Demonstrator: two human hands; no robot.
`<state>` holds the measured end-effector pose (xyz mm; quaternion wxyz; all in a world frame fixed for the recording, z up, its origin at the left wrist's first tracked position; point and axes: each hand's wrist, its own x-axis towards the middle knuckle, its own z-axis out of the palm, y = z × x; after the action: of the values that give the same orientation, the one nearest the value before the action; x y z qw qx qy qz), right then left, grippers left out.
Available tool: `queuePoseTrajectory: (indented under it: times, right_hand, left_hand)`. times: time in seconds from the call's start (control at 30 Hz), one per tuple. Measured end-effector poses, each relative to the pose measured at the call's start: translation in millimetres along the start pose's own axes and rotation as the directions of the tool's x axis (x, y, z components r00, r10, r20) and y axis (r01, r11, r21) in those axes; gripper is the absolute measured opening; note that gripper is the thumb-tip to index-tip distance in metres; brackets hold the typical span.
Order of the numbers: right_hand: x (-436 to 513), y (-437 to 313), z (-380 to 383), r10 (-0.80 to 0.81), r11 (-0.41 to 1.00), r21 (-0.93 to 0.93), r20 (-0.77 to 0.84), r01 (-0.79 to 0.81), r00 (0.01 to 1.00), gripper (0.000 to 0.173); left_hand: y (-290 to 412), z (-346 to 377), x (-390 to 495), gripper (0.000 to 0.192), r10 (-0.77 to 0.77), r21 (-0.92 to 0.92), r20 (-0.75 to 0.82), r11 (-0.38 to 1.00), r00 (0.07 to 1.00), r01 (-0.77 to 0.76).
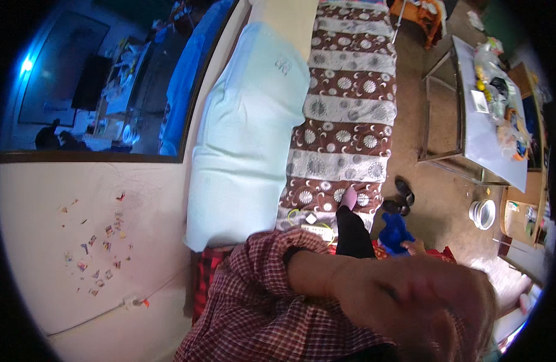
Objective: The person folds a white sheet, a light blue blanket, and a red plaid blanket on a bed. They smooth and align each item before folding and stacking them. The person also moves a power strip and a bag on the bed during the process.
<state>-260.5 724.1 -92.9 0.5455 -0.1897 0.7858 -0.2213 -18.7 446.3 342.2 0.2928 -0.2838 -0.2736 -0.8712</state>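
Observation:
My left hand is raised close to the camera, blurred, its forearm crossing from a plaid sleeve on the left. Its fingers are too blurred to make out what they do. Beyond it, my right hand is partly hidden and grips a blue cloth item that hangs over red patterned fabric. A leg in black trousers stretches forward, and its foot in a pink sock rests on a brown and white patterned blanket. Beside the leg lies a white power strip with a yellow-green cable.
A pale blue cover lies along the wall. At the right stands a metal-framed table bearing plastic bags. Dark shoes and a white bucket stand on the floor. A dark-framed reflective pane is at left.

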Motion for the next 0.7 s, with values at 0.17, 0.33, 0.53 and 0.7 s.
queuePoseTrajectory:
  times: [0.17,0.33,0.53,0.7]
  right_hand:
    - [17.1,-86.9,-16.0,0.152,0.859,0.479,0.100,-0.182,0.983,0.038]
    - [24.6,-111.7,-11.4,0.165,0.899,0.415,-0.019,-0.142,0.986,0.034]
    - [43.7,-164.3,-11.4,0.124,0.952,0.275,0.059,-0.136,0.990,0.025]
    - [120.9,-266.8,11.3,-0.799,0.526,-0.481,0.004,0.701,0.602,0.034]
  left_hand:
    - [-19.1,-4.5,84.0,0.036,0.405,-0.394,-0.109,0.821,0.908,-0.413]
    - [-8.1,-38.8,85.0,0.037,0.179,-0.463,-0.147,0.857,0.973,-0.228]
    - [28.2,-98.2,104.9,0.035,0.106,-0.662,-0.121,0.732,0.987,-0.160]
    - [99.9,-197.4,114.8,0.025,0.012,-0.296,-0.005,0.955,1.000,-0.013]
